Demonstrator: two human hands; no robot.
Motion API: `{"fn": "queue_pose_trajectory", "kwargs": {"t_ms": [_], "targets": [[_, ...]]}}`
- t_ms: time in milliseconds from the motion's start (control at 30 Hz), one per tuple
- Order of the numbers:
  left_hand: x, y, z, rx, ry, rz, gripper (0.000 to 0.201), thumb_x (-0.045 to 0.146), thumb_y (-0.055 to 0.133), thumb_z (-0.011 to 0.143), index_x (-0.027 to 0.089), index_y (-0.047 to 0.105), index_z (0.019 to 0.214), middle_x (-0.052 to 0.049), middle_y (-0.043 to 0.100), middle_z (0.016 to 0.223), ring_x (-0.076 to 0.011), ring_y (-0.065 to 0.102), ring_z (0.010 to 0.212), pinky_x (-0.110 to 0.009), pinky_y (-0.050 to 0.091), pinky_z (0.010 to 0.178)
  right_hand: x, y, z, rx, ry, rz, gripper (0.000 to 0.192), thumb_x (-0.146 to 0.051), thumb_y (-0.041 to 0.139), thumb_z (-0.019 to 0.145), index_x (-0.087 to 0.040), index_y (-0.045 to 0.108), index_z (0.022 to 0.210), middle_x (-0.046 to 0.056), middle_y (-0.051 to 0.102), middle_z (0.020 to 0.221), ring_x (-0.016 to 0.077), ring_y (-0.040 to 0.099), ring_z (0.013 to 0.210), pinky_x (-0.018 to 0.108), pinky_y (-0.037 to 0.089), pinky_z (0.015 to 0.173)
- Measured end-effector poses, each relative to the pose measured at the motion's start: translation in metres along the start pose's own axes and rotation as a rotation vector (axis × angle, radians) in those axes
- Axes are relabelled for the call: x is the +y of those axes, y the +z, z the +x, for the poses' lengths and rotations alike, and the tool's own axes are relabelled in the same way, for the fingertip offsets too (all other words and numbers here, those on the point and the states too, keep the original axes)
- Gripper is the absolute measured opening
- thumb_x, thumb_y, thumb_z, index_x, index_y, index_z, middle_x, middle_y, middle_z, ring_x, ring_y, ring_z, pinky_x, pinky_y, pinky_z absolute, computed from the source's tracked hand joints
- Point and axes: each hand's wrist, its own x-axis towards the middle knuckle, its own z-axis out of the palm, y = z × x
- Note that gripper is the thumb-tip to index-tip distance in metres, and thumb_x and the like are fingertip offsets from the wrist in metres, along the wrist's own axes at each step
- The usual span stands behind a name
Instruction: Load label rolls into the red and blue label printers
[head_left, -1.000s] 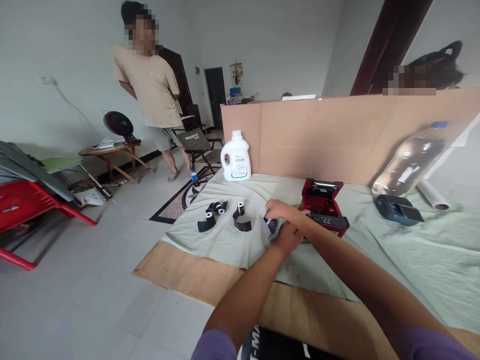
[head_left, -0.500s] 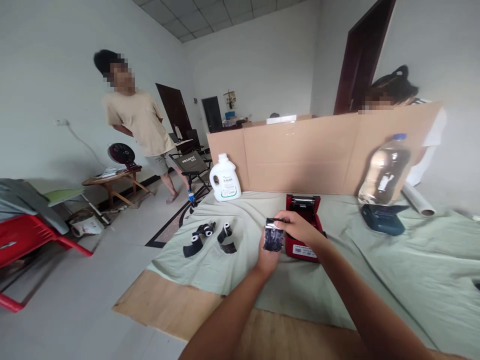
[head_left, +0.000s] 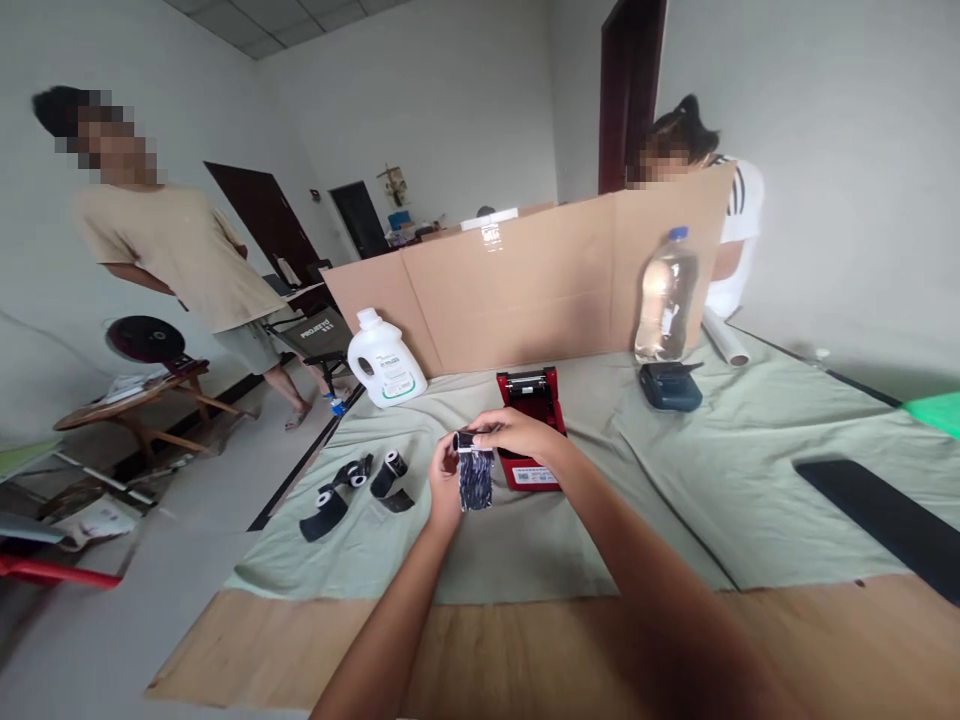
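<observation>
1. While both hands meet over the cloth [head_left: 525, 570], the dark strip roll [head_left: 466, 440] sits between them, raised in front of the red machine [head_left: 534, 474].

2. The left hand [head_left: 445, 484] supports the roll from the left side, its palm and fingers partly behind the hanging strip [head_left: 476, 484]; how far the fingers wrap round the back is hidden.

3. The right hand [head_left: 517, 434] comes in from the right and pinches the roll's upper right edge, thumb toward the camera, so the two hands are together on one thing.

4. The strip drops straight down from the roll, below the right fingers and beside the left palm (its surface is dark with pale, streaky marks).

5. Just beyond the right hand, the red machine stands with its lid up; the hand and forearm cover part of its right side.

6. Left of the left hand, and apart from it, more black rolls [head_left: 321, 518] lie on the cloth, some partly unwound.

7. Farther back, a white jug [head_left: 390, 366] stands near a cardboard panel [head_left: 517, 300].
</observation>
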Motion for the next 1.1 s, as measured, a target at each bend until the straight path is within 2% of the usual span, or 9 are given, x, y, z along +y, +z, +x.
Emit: {"fn": "queue_pose_trajectory", "kwargs": {"t_ms": [133,200,400,500,600,767,900,1000,1100], "targets": [[0.001,0.007,0.009,-0.011,0.042,-0.067,0.047,0.047,0.079,0.073,0.019,0.069,0.109,-0.005,0.073,0.095,-0.0178,0.068,0.085,-0.03,0.055,0.081,-0.008,-0.015,-0.006,0.092,0.082,-0.009,0.022,-0.017,0.069,0.076,-0.017,0.072,0.098,-0.001,0.068,0.077,0.0136,0.061,0.072,0.024,0.047,0.07],[0.008,0.014,0.02,-0.134,0.083,0.035,0.048,0.046,0.079,0.075,0.018,0.072,0.113,-0.006,0.075,0.1,-0.0196,0.069,0.09,-0.032,0.055,0.086,-0.014,-0.033,-0.013,0.222,0.056,-0.041,0.018,-0.017,0.069,0.075,-0.016,0.072,0.093,0.0,0.067,0.075,0.0133,0.06,0.07,0.024,0.045,0.068],[0.04,0.051,0.071,-0.738,0.186,0.667,0.039,0.042,0.066,0.089,0.03,0.072,0.125,-0.003,0.074,0.122,-0.0275,0.068,0.111,-0.038,0.05,0.098,-0.026,-0.1,-0.056,0.656,-0.067,0.021,0.012,-0.027,0.069,0.07,-0.018,0.067,0.077,0.0,0.064,0.07,0.0135,0.055,0.068,0.025,0.042,0.064],[0.045,0.076,0.086,-0.884,0.208,1.015,0.033,0.036,0.068,0.086,0.035,0.075,0.118,-0.002,0.076,0.116,-0.0307,0.069,0.108,-0.039,0.049,0.096,-0.027,-0.115,-0.071,0.753,-0.041,0.032,0.018,-0.03,0.072,0.066,-0.018,0.067,0.079,-0.001,0.06,0.067,0.013,0.05,0.067,0.025,0.038,0.061],[0.038,0.096,0.095,-0.964,0.202,1.147,0.032,0.031,0.074,0.078,0.035,0.077,0.11,-0.001,0.078,0.111,-0.0304,0.07,0.106,-0.037,0.05,0.093,-0.027,-0.116,-0.073,0.773,-0.014,0.007,0.021,-0.031,0.071,0.066,-0.018,0.068,0.081,-0.002,0.058,0.066,0.0125,0.049,0.065,0.026,0.037,0.061],[0.02,0.101,0.102,-1.029,0.056,0.954,0.028,0.031,0.078,0.073,0.032,0.081,0.101,-0.001,0.078,0.108,-0.0281,0.071,0.103,-0.033,0.052,0.091,-0.019,-0.113,-0.062,0.736,0.032,-0.059,0.018,-0.032,0.068,0.071,-0.018,0.067,0.083,-0.002,0.058,0.065,0.014,0.053,0.066,0.028,0.041,0.065],[0.023,0.081,0.088,-0.841,0.062,0.602,0.034,0.046,0.064,0.088,0.025,0.078,0.111,-0.004,0.077,0.114,-0.0268,0.07,0.107,-0.035,0.052,0.095,0.005,-0.116,-0.045,0.819,0.072,-0.129,0.028,-0.033,0.069,0.075,-0.018,0.072,0.098,0.004,0.069,0.086,0.0196,0.062,0.083,0.035,0.049,0.083],[0.032,0.061,0.069,-0.933,0.043,0.478,0.037,0.05,0.065,0.089,0.024,0.077,0.113,-0.004,0.077,0.113,-0.0254,0.07,0.105,-0.034,0.053,0.092,0.024,-0.114,-0.029,0.822,0.066,-0.044,0.038,-0.033,0.068,0.08,-0.019,0.07,0.115,0.009,0.072,0.112,0.0243,0.063,0.107,0.042,0.045,0.101],[0.037,0.052,0.056,-0.922,0.154,0.514,0.028,0.042,0.069,0.088,0.025,0.078,0.109,-0.004,0.078,0.107,-0.023,0.07,0.099,-0.033,0.053,0.089,0.037,-0.106,-0.015,0.781,0.068,0.072,0.034,-0.034,0.065,0.082,-0.02,0.071,0.113,0.008,0.072,0.119,0.0243,0.062,0.116,0.042,0.043,0.106]]}}
